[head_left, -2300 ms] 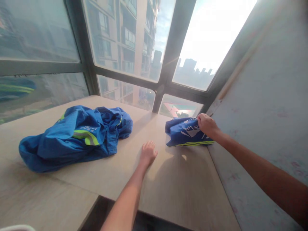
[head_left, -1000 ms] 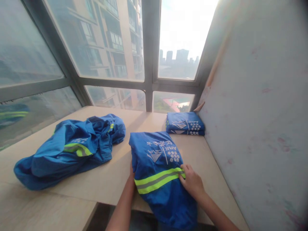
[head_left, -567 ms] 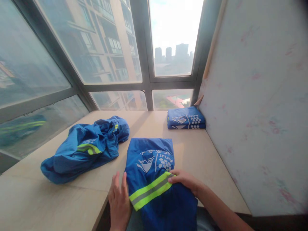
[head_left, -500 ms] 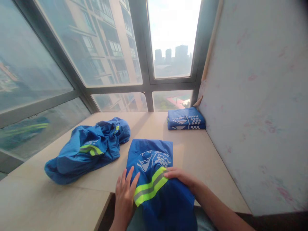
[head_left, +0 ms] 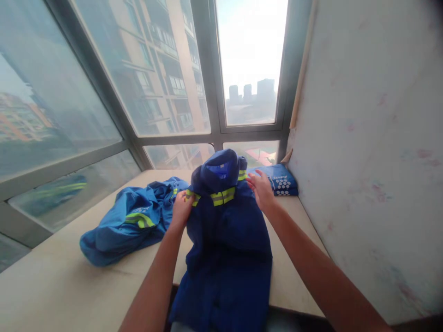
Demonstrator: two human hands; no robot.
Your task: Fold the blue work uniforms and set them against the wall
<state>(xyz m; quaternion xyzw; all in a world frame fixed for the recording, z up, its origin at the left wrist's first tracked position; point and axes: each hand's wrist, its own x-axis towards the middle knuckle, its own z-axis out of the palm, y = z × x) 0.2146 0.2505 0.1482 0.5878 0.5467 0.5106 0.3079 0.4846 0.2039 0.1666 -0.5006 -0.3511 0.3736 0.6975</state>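
A dark blue work jacket (head_left: pixel 228 244) with yellow-green and grey reflective bands is raised in front of me. Its collar stands at the top and its lower part drapes over the front edge of the ledge. My left hand (head_left: pixel 182 208) is closed on the jacket's left shoulder, by a reflective band. At the opposite shoulder, my right hand (head_left: pixel 262 190) has its fingertips on the cloth edge, some fingers raised and slightly spread. To the left lies a crumpled blue jacket (head_left: pixel 128 235) with a reflective band.
Folded blue garments (head_left: pixel 285 182) with white print sit stacked in the back right corner, partly hidden by the jacket and my right hand. The pale ledge (head_left: pixel 69 295) meets window frames (head_left: pixel 173 139) behind and a patterned wall (head_left: pixel 363 161) at right.
The jacket was folded over with its printed panel lying on the ledge; now it is lifted, collar up. Both hands moved forward and upward to its shoulders. The view has tilted slightly.
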